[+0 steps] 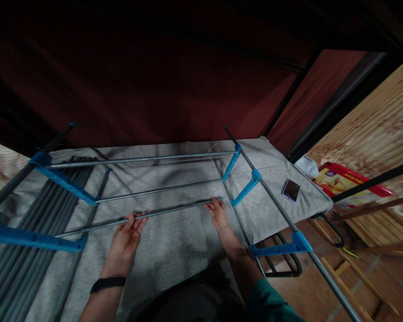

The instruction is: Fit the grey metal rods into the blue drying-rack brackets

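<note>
A thin grey metal rod runs left to right above a grey cloth-covered surface. My left hand grips the rod near its middle, fingers curled round it. My right hand pinches the rod's right end, close to a blue plastic connector. The rod's left end meets a blue bracket of a rack frame. Two more rods span the frame farther away.
Several loose grey tubes lie at the left on the cloth. A phone rests at the cloth's right edge. Beyond it are a red-edged box, wooden slats and a tiled floor. A dark red wall stands behind.
</note>
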Action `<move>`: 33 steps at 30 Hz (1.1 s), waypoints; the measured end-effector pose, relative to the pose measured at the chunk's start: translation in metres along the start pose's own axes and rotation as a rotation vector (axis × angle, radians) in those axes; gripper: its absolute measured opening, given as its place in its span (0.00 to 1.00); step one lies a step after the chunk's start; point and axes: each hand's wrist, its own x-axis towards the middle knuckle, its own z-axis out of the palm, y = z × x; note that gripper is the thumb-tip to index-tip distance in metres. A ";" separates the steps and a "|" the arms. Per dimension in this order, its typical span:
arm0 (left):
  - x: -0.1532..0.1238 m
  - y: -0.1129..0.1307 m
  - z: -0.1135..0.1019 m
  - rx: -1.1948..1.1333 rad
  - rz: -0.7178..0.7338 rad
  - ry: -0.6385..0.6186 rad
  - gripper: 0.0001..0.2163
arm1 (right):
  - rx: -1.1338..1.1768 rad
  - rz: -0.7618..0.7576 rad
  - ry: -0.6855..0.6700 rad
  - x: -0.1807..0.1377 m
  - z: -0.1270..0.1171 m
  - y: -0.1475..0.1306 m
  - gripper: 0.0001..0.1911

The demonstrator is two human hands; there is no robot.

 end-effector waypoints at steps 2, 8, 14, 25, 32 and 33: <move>0.000 0.000 0.000 -0.017 -0.008 0.008 0.10 | 0.019 -0.020 0.014 0.000 0.000 0.000 0.15; 0.000 0.001 -0.001 -0.072 -0.033 0.027 0.09 | 0.027 -0.052 -0.006 -0.001 -0.002 0.001 0.16; 0.001 0.000 -0.002 -0.091 -0.049 0.011 0.10 | 0.032 -0.050 0.009 -0.002 -0.004 0.000 0.15; -0.019 0.011 0.021 -0.028 0.074 -0.082 0.08 | 0.002 -0.093 0.077 -0.005 -0.009 -0.001 0.10; -0.030 0.019 0.037 0.072 0.174 -0.189 0.09 | -0.181 -0.186 0.116 -0.003 -0.016 0.000 0.07; -0.032 0.020 0.039 0.086 0.186 -0.204 0.11 | -0.186 -0.185 0.119 -0.004 -0.016 -0.001 0.06</move>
